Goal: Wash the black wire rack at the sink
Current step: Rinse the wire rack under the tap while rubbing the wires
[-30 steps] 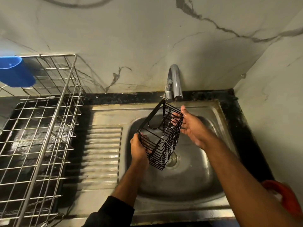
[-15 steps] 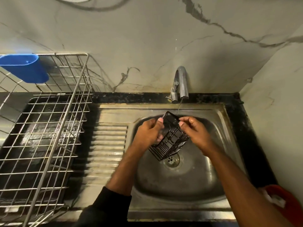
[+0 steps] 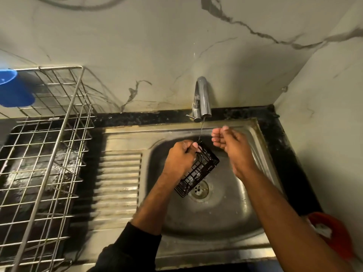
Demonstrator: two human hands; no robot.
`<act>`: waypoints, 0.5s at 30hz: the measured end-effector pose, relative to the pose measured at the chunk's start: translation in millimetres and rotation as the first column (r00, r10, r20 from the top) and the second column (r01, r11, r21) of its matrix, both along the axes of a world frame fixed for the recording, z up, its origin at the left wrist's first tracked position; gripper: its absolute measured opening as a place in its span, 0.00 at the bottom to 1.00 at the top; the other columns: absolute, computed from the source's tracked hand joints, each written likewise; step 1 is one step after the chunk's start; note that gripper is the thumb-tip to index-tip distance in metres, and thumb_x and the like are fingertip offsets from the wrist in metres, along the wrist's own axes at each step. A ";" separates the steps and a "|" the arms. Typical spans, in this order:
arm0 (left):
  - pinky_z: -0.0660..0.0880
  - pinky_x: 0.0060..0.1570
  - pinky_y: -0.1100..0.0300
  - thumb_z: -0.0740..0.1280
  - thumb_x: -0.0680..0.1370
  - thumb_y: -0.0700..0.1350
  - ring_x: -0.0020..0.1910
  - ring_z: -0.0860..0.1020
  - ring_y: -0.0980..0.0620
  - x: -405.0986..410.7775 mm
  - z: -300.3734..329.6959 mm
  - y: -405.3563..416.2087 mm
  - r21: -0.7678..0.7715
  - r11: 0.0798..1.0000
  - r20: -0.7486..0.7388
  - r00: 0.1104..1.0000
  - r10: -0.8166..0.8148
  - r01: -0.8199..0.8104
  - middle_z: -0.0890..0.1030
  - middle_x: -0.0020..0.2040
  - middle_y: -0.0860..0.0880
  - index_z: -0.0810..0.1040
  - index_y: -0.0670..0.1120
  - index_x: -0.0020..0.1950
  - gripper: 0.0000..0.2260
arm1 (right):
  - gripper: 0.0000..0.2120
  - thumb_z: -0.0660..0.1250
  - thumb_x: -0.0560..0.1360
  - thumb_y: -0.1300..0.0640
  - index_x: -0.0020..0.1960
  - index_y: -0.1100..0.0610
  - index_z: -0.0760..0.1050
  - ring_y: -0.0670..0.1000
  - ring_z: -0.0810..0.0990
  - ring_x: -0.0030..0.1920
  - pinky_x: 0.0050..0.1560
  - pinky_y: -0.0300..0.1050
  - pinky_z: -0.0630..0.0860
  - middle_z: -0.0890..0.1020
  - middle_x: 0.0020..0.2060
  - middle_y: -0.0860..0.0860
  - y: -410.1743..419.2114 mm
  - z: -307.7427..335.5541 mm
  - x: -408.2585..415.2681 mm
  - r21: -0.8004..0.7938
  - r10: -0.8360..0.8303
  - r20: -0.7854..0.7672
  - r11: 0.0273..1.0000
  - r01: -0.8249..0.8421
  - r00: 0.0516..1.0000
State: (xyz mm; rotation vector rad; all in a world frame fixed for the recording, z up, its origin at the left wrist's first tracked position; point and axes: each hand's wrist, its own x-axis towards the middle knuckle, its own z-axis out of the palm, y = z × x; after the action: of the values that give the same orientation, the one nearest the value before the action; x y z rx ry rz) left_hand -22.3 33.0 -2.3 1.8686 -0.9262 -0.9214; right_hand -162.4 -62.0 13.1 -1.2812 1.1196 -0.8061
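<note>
The black wire rack (image 3: pixel 198 170) hangs tilted over the steel sink basin (image 3: pixel 225 216), its lower end above the drain (image 3: pixel 200 190). My left hand (image 3: pixel 179 159) grips its upper left edge. A thin stream of water falls from the chrome tap (image 3: pixel 202 99) onto the rack's top corner. My right hand (image 3: pixel 230 143) is off the rack, just to its right under the tap, fingers loosely curled and holding nothing.
A steel wire dish rack (image 3: pixel 45 154) stands on the left counter with a blue cup (image 3: pixel 14 89) hung on its back corner. The ribbed drainboard (image 3: pixel 119 179) lies between it and the basin. A red container (image 3: pixel 334 234) sits at the lower right.
The rack has dropped lower into the basin and tilted. My right hand has let go of it and lifted toward the tap; my left hand keeps hold.
</note>
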 end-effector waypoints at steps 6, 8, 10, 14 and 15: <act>0.70 0.36 0.57 0.59 0.85 0.46 0.32 0.70 0.51 2.5 -2.1 -8.7 -0.012 1.000 -0.262 0.965 0.011 -0.015 0.76 0.34 0.49 0.79 0.39 0.49 0.14 | 0.14 0.56 0.84 0.57 0.52 0.62 0.79 0.50 0.84 0.45 0.46 0.40 0.81 0.85 0.43 0.56 -22.4 20.6 44.0 0.397 0.088 0.242 0.900 -0.181 0.966; 0.67 0.27 0.66 0.57 0.86 0.43 0.25 0.67 0.58 2.4 5.1 -15.8 -0.031 0.999 -0.311 0.950 -0.028 0.019 0.74 0.33 0.48 0.77 0.43 0.50 0.10 | 0.12 0.57 0.83 0.61 0.48 0.61 0.79 0.48 0.83 0.38 0.39 0.37 0.80 0.84 0.37 0.54 -31.9 28.1 60.6 0.487 0.070 0.244 0.854 -0.185 0.967; 0.62 0.20 0.68 0.58 0.87 0.44 0.21 0.65 0.60 2.8 8.2 -25.4 -0.004 0.998 -0.327 0.943 -0.061 0.063 0.73 0.33 0.47 0.75 0.45 0.52 0.09 | 0.13 0.57 0.83 0.61 0.44 0.59 0.78 0.46 0.82 0.30 0.31 0.35 0.77 0.83 0.31 0.52 -37.8 32.4 72.9 0.516 0.105 0.250 0.826 -0.225 0.963; 0.63 0.22 0.63 0.59 0.86 0.44 0.23 0.70 0.56 7.9 1.1 -39.9 0.068 0.982 -0.353 0.925 -0.143 0.178 0.78 0.33 0.47 0.76 0.44 0.53 0.08 | 0.12 0.62 0.82 0.54 0.48 0.61 0.80 0.48 0.84 0.37 0.36 0.37 0.79 0.84 0.37 0.54 -40.4 31.1 61.6 0.369 0.501 0.088 0.787 -0.495 0.861; 0.64 0.22 0.62 0.59 0.85 0.43 0.24 0.72 0.55 10.1 -1.4 -43.2 0.072 0.979 -0.376 0.914 -0.152 0.192 0.80 0.33 0.47 0.77 0.44 0.52 0.08 | 0.13 0.62 0.82 0.54 0.50 0.61 0.80 0.49 0.85 0.39 0.38 0.38 0.80 0.84 0.39 0.55 -45.3 32.7 51.7 0.350 0.590 0.040 0.747 -0.565 0.806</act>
State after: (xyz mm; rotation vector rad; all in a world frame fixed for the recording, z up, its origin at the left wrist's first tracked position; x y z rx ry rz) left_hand -12.2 -10.2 -3.7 1.6369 -0.8280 -1.4000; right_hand -110.7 -107.3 45.9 -1.2563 0.7932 -0.0813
